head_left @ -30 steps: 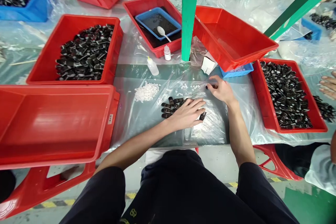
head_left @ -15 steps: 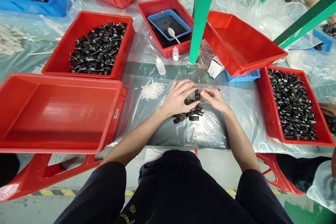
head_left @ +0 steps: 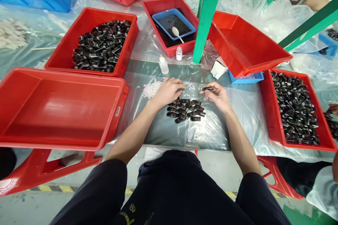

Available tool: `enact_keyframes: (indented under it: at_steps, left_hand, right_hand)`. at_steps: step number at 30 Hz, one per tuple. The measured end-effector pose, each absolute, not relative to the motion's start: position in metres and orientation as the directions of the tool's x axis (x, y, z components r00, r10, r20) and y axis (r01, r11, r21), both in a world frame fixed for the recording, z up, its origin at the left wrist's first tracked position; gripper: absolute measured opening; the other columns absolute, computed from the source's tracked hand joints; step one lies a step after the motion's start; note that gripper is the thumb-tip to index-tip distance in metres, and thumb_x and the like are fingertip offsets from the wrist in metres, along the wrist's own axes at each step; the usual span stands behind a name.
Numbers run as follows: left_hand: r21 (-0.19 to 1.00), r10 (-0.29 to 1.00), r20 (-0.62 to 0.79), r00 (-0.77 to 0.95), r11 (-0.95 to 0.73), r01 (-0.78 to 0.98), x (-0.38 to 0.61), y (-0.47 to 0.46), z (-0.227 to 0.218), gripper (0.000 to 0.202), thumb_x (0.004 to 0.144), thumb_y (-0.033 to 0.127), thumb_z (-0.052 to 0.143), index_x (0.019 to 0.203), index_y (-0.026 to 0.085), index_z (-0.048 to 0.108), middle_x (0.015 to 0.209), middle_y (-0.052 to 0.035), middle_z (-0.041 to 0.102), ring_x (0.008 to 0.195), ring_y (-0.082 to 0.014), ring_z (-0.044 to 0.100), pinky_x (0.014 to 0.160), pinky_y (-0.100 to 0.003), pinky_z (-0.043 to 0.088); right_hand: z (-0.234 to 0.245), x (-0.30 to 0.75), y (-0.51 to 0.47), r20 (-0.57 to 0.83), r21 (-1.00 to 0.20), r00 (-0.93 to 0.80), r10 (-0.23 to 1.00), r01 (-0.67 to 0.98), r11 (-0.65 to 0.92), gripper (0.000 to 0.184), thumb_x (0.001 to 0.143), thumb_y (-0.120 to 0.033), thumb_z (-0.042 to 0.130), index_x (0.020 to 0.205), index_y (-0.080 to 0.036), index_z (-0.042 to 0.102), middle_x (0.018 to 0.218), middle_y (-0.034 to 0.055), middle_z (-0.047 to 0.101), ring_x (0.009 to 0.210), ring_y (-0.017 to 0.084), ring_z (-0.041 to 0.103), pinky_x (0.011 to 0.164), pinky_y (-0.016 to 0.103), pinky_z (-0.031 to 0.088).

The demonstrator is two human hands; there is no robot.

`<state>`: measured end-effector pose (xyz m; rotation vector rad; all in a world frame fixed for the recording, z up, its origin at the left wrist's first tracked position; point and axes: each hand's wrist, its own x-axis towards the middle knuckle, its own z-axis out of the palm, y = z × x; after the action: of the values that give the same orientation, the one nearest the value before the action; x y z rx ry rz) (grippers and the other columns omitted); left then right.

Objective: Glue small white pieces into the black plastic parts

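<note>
My right hand (head_left: 218, 95) pinches a small black clip-like part (head_left: 208, 88) between thumb and fingers, held level above the table. My left hand (head_left: 169, 92) is bent over the table beside a pile of small white bits (head_left: 151, 88) and partly covers it. Its fingers curl down toward the thumb; whatever may lie between the tips is too small to make out. Below and between both hands lies a loose group of several black parts (head_left: 182, 111) of the same kind. More white bits (head_left: 190, 86) are scattered between the hands.
Red bins of black parts stand left (head_left: 102, 45) and right (head_left: 295, 109). A dropper bottle (head_left: 163, 65), a small bottle (head_left: 179, 53) and a white box (head_left: 218, 69) stand ahead. A green post (head_left: 208, 17) rises behind. An unfilled red bin (head_left: 60, 109) sits near left.
My hands have moved apart: the left shifted left toward the white bits, the right slightly right with the black part, which has turned from upright to level. The black group is now uncovered.
</note>
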<state>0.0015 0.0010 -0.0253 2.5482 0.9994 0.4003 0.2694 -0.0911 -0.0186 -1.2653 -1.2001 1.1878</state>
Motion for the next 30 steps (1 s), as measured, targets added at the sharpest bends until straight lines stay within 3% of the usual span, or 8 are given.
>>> enact_keyframes:
  at_steps: [4,7,10,13,15,19,30]
  left_hand:
    - [0.456,0.672,0.091,0.735,-0.684,0.569,0.004,0.002,-0.028,0.023,0.105,0.022,0.064,0.107,0.024,0.086,0.126,-0.0127,0.083,0.121,-0.0368,0.074,0.108,-0.053,0.049]
    - [0.496,0.698,0.097,0.709,-0.652,0.574,0.009,0.000,-0.031,0.020,0.105,0.022,0.064,0.099,0.022,0.083,0.118,-0.0137,0.083,0.119,-0.0367,0.074,0.111,-0.055,0.049]
    - [0.660,0.743,0.180,0.644,-0.577,0.481,0.016,-0.006,-0.034,0.016,0.105,0.025,0.067,0.100,0.021,0.082,0.117,-0.0126,0.083,0.117,-0.0329,0.074,0.113,-0.052,0.051]
    - [0.878,0.792,0.239,0.561,-0.424,0.224,0.028,-0.017,-0.033,0.020,0.104,0.040,0.075,0.103,0.022,0.083,0.111,-0.0093,0.084,0.100,-0.0244,0.074,0.096,-0.042,0.057]
    - [0.951,0.822,0.229,0.521,-0.304,0.062,0.036,-0.026,-0.031,0.033,0.100,0.054,0.080,0.100,0.022,0.084,0.107,-0.0087,0.084,0.091,-0.0214,0.072,0.086,-0.038,0.056]
    - [0.985,0.871,0.169,0.461,-0.128,-0.119,0.044,-0.036,-0.027,0.050,0.088,0.070,0.089,0.096,0.021,0.084,0.105,-0.0083,0.085,0.097,-0.0230,0.075,0.089,-0.038,0.059]
    - [0.990,0.879,0.110,0.464,-0.055,-0.132,0.044,-0.037,-0.029,0.049,0.085,0.068,0.092,0.095,0.021,0.085,0.105,-0.0083,0.085,0.099,-0.0230,0.076,0.095,-0.041,0.061]
  right_hand:
    - [-0.019,0.270,-0.090,0.000,-0.995,0.052,0.999,0.099,-0.005,0.058,0.079,-0.074,0.095,0.099,-0.026,0.070,0.074,-0.0024,0.068,0.062,0.013,0.055,0.055,0.028,0.041]
    - [-0.018,0.269,-0.091,0.030,-0.992,0.044,0.999,0.122,0.025,0.059,0.077,-0.075,0.096,0.097,-0.025,0.072,0.077,-0.0018,0.066,0.065,0.013,0.055,0.055,0.027,0.040]
    - [-0.016,0.265,-0.092,0.030,-0.996,0.039,0.999,0.085,0.026,0.061,0.074,-0.076,0.098,0.097,-0.024,0.074,0.081,-0.0004,0.069,0.066,0.013,0.055,0.055,0.027,0.039]
    - [-0.015,0.258,-0.094,-0.021,-1.000,0.047,0.999,0.001,-0.021,0.062,0.074,-0.076,0.099,0.100,-0.026,0.075,0.074,-0.0028,0.064,0.061,0.012,0.049,0.052,0.027,0.034]
    - [-0.015,0.253,-0.095,-0.058,-0.997,0.045,0.997,-0.061,-0.055,0.062,0.073,-0.076,0.099,0.101,-0.026,0.075,0.068,-0.0050,0.059,0.057,0.011,0.045,0.051,0.026,0.030]
    - [-0.015,0.247,-0.096,-0.070,-0.994,0.037,0.997,-0.087,-0.066,0.065,0.070,-0.077,0.100,0.101,-0.027,0.075,0.064,-0.0072,0.052,0.055,0.011,0.040,0.050,0.027,0.026]
    - [-0.016,0.249,-0.096,0.017,-1.000,0.075,0.997,-0.024,0.019,0.056,0.069,-0.070,0.103,0.093,-0.024,0.082,0.082,-0.0014,0.068,0.063,0.010,0.049,0.057,0.028,0.042]
